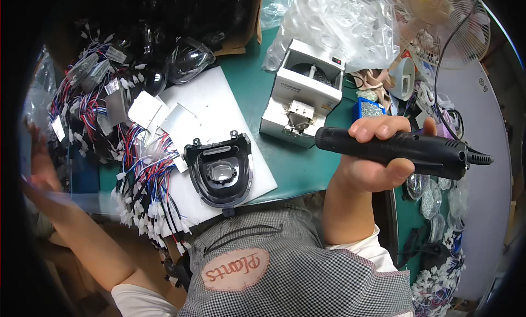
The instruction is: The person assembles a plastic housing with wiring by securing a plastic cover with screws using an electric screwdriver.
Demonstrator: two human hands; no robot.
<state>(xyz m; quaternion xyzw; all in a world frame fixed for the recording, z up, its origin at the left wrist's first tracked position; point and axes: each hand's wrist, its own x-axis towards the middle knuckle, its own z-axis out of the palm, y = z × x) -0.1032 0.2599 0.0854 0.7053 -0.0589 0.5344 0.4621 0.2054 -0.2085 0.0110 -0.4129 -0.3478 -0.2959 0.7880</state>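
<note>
My right hand [378, 152] is wrapped around a black electric screwdriver [394, 150], raised over the bench's right part. Its ringed end points left, and a cord leaves the other end. Far out at the left rim, my left hand [43, 163] is dim and distorted, with fingers apart beside clear plastic film. Between my arms, a black lamp housing [220, 180] with a clear lens lies on a white foam sheet [257, 177]. Left of the housing are flat metal plates [159, 115] and a bundle of red, blue and black wires [148, 169] with white connectors.
Behind the foam stands a white screw feeder [301, 95] on the green bench [241, 87]. A large clear bag of plastic parts [339, 26] and a fan [446, 21] are farther back. More wires [90, 92] pile up at left, with a blue box [367, 107] at right.
</note>
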